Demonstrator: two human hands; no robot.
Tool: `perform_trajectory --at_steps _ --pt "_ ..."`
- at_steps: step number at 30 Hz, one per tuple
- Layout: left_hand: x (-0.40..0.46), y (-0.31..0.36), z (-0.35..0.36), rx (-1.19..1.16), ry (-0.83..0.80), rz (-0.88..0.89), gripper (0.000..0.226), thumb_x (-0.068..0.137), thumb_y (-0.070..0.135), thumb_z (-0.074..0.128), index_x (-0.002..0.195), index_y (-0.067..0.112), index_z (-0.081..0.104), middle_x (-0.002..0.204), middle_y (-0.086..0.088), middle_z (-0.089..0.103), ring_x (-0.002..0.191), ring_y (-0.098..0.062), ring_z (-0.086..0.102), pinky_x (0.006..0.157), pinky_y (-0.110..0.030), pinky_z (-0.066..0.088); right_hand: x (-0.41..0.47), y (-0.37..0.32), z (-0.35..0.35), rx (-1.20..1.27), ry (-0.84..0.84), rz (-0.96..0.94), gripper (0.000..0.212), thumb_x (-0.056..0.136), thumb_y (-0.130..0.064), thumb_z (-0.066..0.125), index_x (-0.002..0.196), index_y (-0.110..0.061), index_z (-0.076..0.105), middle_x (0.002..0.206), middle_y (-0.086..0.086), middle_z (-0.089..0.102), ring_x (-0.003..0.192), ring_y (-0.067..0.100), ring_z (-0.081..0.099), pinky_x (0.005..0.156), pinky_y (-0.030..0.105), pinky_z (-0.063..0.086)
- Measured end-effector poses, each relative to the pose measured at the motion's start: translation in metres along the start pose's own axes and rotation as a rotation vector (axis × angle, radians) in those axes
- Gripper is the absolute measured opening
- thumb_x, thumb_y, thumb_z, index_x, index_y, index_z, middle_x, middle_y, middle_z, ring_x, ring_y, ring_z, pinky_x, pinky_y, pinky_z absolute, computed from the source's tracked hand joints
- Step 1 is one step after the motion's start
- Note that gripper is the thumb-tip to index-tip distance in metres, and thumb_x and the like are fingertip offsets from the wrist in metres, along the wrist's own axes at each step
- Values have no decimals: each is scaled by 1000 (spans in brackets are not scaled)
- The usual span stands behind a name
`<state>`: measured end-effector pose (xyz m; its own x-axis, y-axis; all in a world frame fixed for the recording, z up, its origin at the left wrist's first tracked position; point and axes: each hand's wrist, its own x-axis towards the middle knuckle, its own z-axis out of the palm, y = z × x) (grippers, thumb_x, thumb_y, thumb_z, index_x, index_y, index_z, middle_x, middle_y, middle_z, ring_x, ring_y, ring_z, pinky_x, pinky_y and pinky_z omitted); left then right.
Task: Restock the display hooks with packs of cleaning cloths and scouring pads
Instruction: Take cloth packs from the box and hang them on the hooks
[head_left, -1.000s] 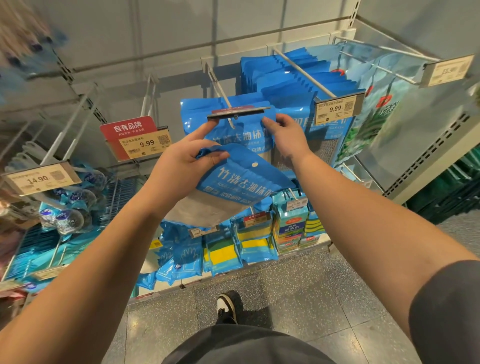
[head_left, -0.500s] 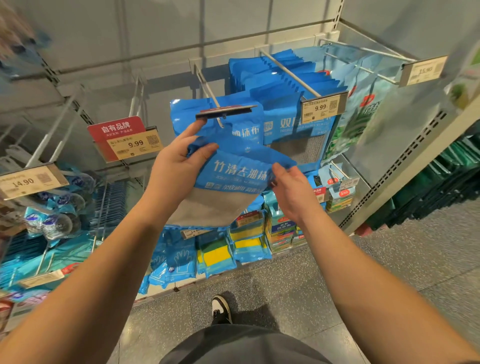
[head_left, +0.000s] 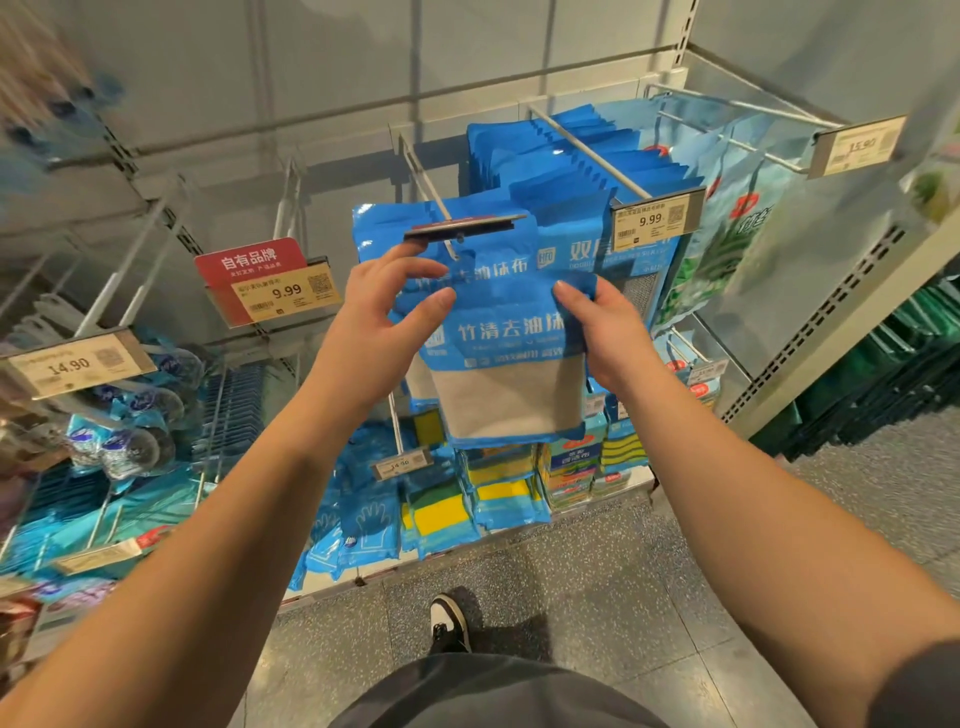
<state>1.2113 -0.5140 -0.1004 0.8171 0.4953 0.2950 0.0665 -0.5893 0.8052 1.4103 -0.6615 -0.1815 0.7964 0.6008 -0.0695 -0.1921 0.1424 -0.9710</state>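
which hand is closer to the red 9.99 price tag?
Left. The left hand is just right of the red price tag; the right hand is farther right, beyond the blue cloth pack.
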Motion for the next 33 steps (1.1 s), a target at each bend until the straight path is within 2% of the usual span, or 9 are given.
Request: perform_trajectory --at_steps 8,12,16,19,23,25,28,31,33 --pt "1 0 0 24 20 5 22 100 28 61 122 30 62 128 36 42 137 -6 38 112 -33 38 29 -10 35 -34 -30 3 20 98 -22 60 116 -15 66 110 5 75 102 24 71 97 52 53" --pt "0 -1 1 44 33 10 20 100 25 61 119 29 62 132 30 45 137 -1 36 100 -2 28 39 -8 40 -40 -38 16 24 97 -27 62 117 -16 66 110 3 75 103 24 71 97 51 53" --pt "-5 -9 4 46 28 26 19 99 22 63 117 26 62 131 38 38 132 9 33 93 7 20 47 -1 42 -100 6 -2 29 92 -35 65 116 -20 69 109 -1 75 103 20 71 97 51 53" --pt "-13 -31 13 103 16 66 18 96 30 63 113 24 63 133 37 42 125 11 36 106 -7 22 52 5 45 -131 34 -35 31 91 -39 67 116 -21 68 109 -4 75 103 16 71 95 47 55" --pt "-22 -83 29 219 9 -137 18 97 26 64 115 29 60 139 13 51 135 -14 42 120 -44 25 48 20 41 -296 155 -111 31 92 -43 65 114 -22 57 111 -5 65 103 12 63 89 28 50" --pt "-22 -101 31 193 54 -335 36 98 28 63 132 22 54 138 6 50 135 -18 43 115 -50 35 40 39 34 -290 242 -137 37 92 -37 68 120 -21 50 111 -2 57 99 11 57 88 20 47" --pt "-13 -117 29 114 102 -519 61 97 40 63 148 18 39 147 -2 44 135 -22 45 110 -51 42 28 74 25 -351 279 -60 46 90 -39 71 123 -17 49 111 6 54 97 15 56 90 28 48" --pt "1 -123 33 147 76 -553 50 96 51 60 133 19 52 126 -3 60 104 -22 62 86 -44 54 24 93 28 -462 260 80 51 90 -52 65 123 -16 52 116 2 57 103 16 58 90 33 48" --pt "10 -123 36 180 84 -557 34 97 53 57 107 20 58 96 2 65 74 -15 59 61 -33 44 30 91 33 -507 266 127 45 91 -56 60 115 -18 53 114 -1 59 102 16 57 88 33 47"
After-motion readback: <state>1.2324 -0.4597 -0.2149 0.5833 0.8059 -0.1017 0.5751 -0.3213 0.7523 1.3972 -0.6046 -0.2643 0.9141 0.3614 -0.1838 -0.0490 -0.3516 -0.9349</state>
